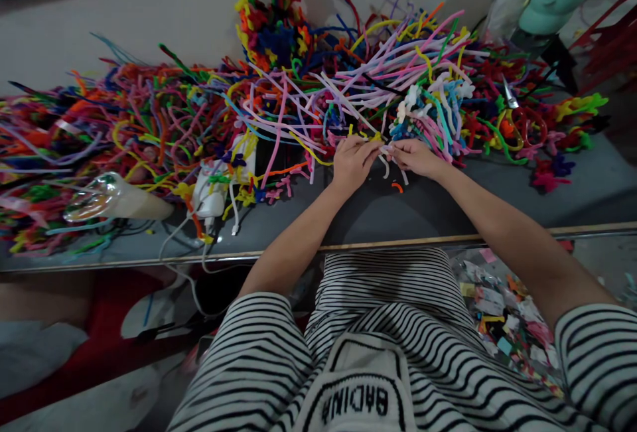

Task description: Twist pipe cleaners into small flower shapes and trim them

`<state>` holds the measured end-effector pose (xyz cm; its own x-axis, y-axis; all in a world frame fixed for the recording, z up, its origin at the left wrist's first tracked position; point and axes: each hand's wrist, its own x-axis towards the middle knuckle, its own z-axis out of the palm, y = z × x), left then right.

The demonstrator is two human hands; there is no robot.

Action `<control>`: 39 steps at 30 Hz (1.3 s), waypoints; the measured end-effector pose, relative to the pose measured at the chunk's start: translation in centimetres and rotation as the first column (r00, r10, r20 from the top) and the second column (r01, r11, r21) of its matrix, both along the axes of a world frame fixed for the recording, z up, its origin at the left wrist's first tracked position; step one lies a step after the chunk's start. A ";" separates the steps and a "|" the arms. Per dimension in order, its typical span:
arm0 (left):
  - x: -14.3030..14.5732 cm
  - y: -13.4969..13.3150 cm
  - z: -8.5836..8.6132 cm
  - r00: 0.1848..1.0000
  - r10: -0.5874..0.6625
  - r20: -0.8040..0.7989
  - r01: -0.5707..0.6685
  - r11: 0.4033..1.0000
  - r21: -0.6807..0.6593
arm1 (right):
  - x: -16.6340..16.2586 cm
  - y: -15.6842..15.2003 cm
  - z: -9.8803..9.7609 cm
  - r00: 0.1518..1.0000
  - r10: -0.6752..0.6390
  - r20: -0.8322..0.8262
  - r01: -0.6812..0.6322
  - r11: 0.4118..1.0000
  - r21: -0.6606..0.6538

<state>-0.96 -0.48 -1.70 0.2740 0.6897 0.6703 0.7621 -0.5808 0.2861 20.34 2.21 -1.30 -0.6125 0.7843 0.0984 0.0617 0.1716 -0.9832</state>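
Tabletop [423,213]: pipe cleaner [385,152] between left hand [351,161] and right hand [418,156]

I log one view, the head camera. It sits above the wearer's striped shirt [398,299], looks forward and steeply down across the grey table [428,213] toward the wall [149,14] behind, close in; left hand [352,161] and right hand [417,156] fall near frame centre, at arm's reach.

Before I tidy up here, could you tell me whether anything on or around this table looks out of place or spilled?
Coloured scraps lie scattered below the table edge on the right, like spillage. A white cord trails off the front edge. A short orange piece lies alone near the right hand.
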 end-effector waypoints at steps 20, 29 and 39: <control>-0.2 -0.5 0.5 0.998 0.012 -0.064 -0.012 1.000 -0.001 | 0.4 -1.2 2.0 0.949 -0.126 0.290 0.061 0.973 0.223; 0.4 -0.8 1.2 0.983 -0.091 -0.160 0.077 0.993 -0.093 | 0.1 -2.0 1.9 0.809 -0.537 0.240 0.296 0.724 0.622; 0.9 -0.6 0.7 0.998 -0.014 -0.066 0.003 0.985 -0.170 | 0.1 -3.0 2.2 0.842 -0.489 0.228 0.179 0.652 0.736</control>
<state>-0.10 -1.03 -0.97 0.3205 0.7895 0.5235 0.7782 -0.5345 0.3297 20.42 -0.75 0.94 -0.4256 0.7539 0.5006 0.5827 0.6515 -0.4857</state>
